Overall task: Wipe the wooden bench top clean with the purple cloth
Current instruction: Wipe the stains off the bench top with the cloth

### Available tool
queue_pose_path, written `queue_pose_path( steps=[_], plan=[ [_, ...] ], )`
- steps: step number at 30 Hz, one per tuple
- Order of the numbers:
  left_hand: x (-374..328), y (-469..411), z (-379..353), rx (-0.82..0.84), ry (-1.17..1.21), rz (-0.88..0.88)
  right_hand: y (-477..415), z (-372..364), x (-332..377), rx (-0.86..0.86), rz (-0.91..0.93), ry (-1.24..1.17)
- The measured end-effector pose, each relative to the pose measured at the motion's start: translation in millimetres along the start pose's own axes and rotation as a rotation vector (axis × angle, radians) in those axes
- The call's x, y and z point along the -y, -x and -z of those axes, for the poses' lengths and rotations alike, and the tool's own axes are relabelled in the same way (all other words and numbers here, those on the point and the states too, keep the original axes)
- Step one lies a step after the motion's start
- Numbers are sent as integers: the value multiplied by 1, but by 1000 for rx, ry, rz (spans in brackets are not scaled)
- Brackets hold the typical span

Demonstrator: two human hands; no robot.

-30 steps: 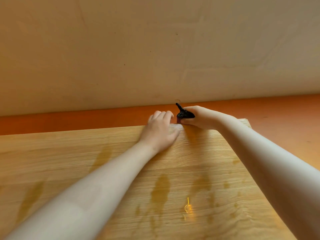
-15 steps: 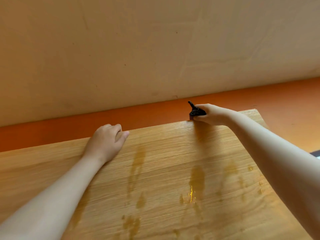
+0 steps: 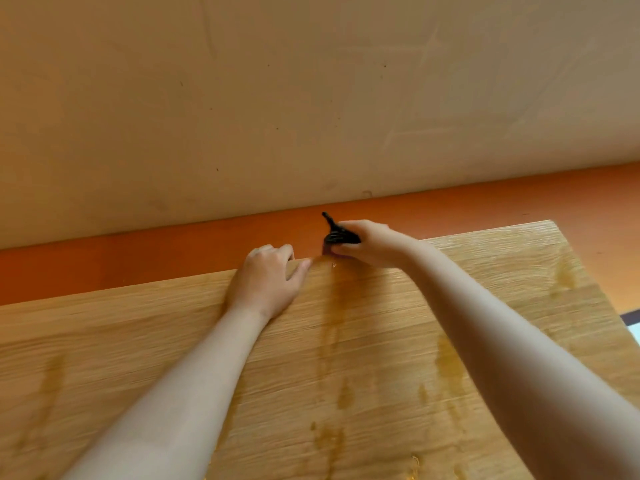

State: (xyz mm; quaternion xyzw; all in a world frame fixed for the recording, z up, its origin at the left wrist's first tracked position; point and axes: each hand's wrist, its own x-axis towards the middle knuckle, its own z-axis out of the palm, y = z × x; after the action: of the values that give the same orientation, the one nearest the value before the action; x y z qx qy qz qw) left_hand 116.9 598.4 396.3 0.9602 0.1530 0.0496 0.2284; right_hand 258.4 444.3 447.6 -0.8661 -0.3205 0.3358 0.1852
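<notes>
The wooden bench top (image 3: 381, 341) fills the lower half of the view, light oak with darker wet streaks. My right hand (image 3: 363, 242) is at its far edge, closed around a bunched dark purple cloth (image 3: 337, 233) whose tip sticks up past my fingers. My left hand (image 3: 268, 282) lies flat on the wood just left of it, fingers curled over the far edge, holding nothing. Most of the cloth is hidden inside my right hand.
An orange floor strip (image 3: 138, 258) runs beyond the far edge, below a beige wall (image 3: 311, 98). The bench's right corner (image 3: 554, 226) is near my right arm. Wet patches (image 3: 561, 275) mark the wood at the right and front.
My left hand has slid right along the far edge, back close to my right hand. The right hand with the cloth stays at the far edge; the view has shifted.
</notes>
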Motion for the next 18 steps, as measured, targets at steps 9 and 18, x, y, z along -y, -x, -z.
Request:
queue_pose_path(
  steps=[9, 18],
  plan=[
    [0, 1, -2, -10, -11, 8, 19, 15, -31, -110, -74, -2],
    [-4, -1, -1, -27, -44, 37, -2, -2, 8, -15, 93, 80]
  ],
)
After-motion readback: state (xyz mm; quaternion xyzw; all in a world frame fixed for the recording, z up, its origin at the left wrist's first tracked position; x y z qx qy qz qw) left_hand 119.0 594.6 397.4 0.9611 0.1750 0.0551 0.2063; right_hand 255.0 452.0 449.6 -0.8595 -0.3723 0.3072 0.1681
